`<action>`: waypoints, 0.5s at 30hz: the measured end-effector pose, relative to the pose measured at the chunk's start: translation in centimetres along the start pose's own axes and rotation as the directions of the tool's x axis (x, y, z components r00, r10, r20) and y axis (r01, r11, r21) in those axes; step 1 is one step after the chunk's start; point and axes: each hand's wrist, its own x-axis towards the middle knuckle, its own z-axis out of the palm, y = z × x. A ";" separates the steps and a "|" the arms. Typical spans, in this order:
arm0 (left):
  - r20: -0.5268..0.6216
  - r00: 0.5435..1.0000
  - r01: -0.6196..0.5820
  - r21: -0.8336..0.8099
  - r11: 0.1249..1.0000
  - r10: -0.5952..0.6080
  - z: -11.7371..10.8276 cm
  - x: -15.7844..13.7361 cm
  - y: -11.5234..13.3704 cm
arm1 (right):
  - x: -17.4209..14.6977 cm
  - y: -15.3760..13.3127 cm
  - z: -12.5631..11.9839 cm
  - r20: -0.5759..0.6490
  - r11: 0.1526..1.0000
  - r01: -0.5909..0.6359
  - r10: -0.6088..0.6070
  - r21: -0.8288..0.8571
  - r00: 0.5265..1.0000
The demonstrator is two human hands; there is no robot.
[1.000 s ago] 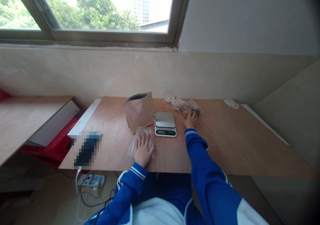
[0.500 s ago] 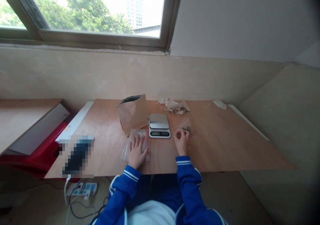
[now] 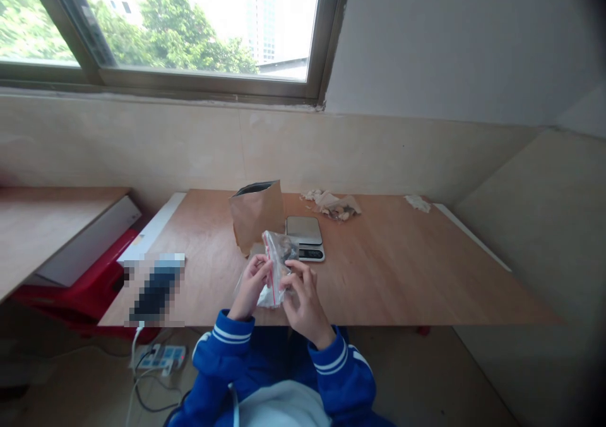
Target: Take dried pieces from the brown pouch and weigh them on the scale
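Observation:
Both my hands hold a clear zip bag with a red seal line and some dark pieces in its far part. My left hand pinches it at the red-lined edge. My right hand grips its other side with bent fingers. The bag is held up in front of a kitchen scale, covering the scale's lower left corner. Other flat clear bags lie under it, mostly hidden. Behind my left hand stands an open brown paper pouch.
Another filled clear bag lies behind the scale beside pale shreds. A white crumpled bit is at the back right. At the left, a blurred dark device has a cable running down to a power strip.
My right hand has brought the bag of dark pieces from right of the scale to the left, off the table. My left hand has left the flat bags and now pinches this bag.

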 end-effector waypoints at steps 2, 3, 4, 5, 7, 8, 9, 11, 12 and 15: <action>0.036 0.999 0.033 -0.017 0.999 -0.032 -0.2 -0.4 0.0 | -0.2 0.0 -0.3 0.041 0.999 -0.022 0.020 0.044 0.999; 0.053 0.998 0.036 -0.014 0.999 -0.035 -0.2 -0.6 0.0 | -0.3 -0.1 -0.4 0.057 0.997 -0.038 0.035 0.063 0.998; 0.066 0.997 0.033 -0.001 0.999 -0.033 -0.1 -0.7 -0.1 | -0.3 -0.2 -0.4 0.060 0.995 -0.065 0.061 0.081 0.996; 0.076 0.997 0.022 0.021 1.000 -0.023 0.1 -0.9 -0.3 | -0.2 -0.2 -0.2 0.044 0.989 -0.107 0.103 0.100 0.994; 0.086 0.996 -0.025 0.074 0.997 0.018 0.6 -1.1 -0.7 | 0.0 -0.4 0.4 -0.019 0.960 -0.220 0.226 0.172 0.974; 0.089 0.995 -0.055 0.100 0.993 0.046 0.9 -1.2 -0.9 | 0.1 -0.4 0.9 -0.047 0.934 -0.276 0.293 0.227 0.955; 0.089 0.993 -0.088 0.129 0.988 0.077 1.2 -1.3 -1.0 | 0.2 -0.5 1.3 -0.065 0.903 -0.320 0.352 0.286 0.934; 0.088 0.988 -0.141 0.191 0.971 0.126 1.7 -1.6 -1.1 | 0.4 -0.4 2.1 -0.059 0.848 -0.367 0.418 0.383 0.906; 0.089 0.986 -0.157 0.218 0.963 0.140 1.8 -1.7 -1.0 | 0.6 -0.3 2.3 -0.046 0.830 -0.377 0.432 0.412 0.901; 0.070 0.983 -0.180 0.275 0.944 0.168 2.1 -2.1 -0.8 | 0.9 -0.1 2.3 -0.009 0.785 -0.393 0.452 0.480 0.892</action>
